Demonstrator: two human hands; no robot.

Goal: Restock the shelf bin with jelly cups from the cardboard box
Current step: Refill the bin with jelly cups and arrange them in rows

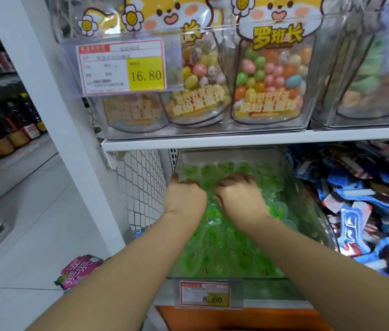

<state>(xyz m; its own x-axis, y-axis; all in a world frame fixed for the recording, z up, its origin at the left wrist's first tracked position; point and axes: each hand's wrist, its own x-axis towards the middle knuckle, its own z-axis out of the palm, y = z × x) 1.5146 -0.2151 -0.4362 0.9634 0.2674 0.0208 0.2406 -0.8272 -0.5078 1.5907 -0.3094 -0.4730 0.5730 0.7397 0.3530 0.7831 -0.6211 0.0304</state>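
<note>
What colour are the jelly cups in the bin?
Green. The jelly cups show best in the head view.

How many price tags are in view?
2: the 16.80 tag on the upper candy bin, the 8.60 tag on the jelly cup bin. Others may be hidden.

A clear plastic shelf bin (pixel 226 156) was set just beneath the white shelf board (pixel 236 142) and was filled with green, lidded jelly cups (pixel 226 254), packed closely together in layers.
</note>
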